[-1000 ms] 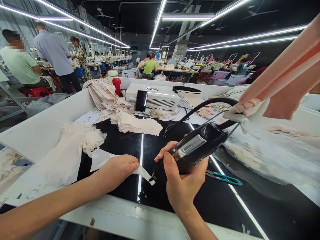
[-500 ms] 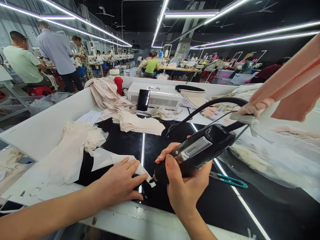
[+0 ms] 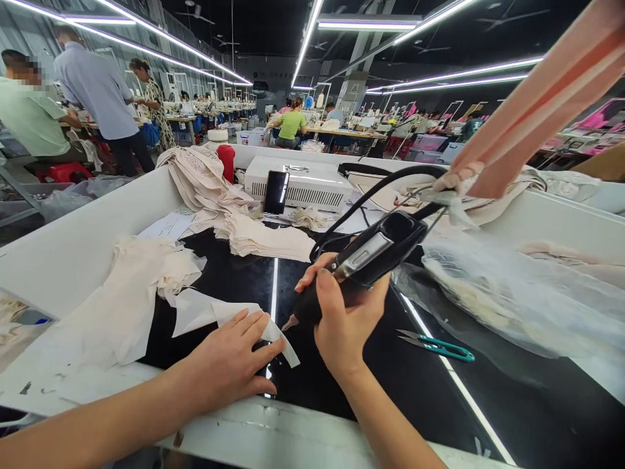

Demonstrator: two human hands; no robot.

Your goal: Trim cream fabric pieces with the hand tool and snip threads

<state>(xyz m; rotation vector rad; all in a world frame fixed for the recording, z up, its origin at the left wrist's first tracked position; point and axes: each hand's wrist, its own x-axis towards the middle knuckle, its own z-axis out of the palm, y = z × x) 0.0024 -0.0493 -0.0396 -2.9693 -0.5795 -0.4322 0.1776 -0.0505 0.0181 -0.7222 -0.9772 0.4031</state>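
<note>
My left hand [image 3: 234, 355] lies flat with its fingers spread, pressing a white fabric strip [image 3: 288, 352] onto the black tabletop [image 3: 312, 397]. The strip's narrow end sticks out past my fingertips. In my right hand [image 3: 346, 319] is a black corded hand-held power tool [image 3: 361, 257] with a silver plate on its side. Its pointed tip [image 3: 291, 322] is beside the strip, apart from the strip's end. A pink cloth band [image 3: 541, 111] is tied around the tool's cord end and runs up to the right. Teal thread snips [image 3: 442, 346] lie to the right of my right hand.
Pale fabric pieces [image 3: 122, 299] are heaped at left, and a cut stack [image 3: 268, 241] lies behind. A phone [image 3: 276, 192] leans on a white vented box [image 3: 303, 179]. Clear plastic bags [image 3: 498, 293] cover the right side. Co-workers sit and stand in the background.
The tool's tip has moved off the strip's end, away from me. My left hand stays flat on the fabric. The whole view has shifted slightly.
</note>
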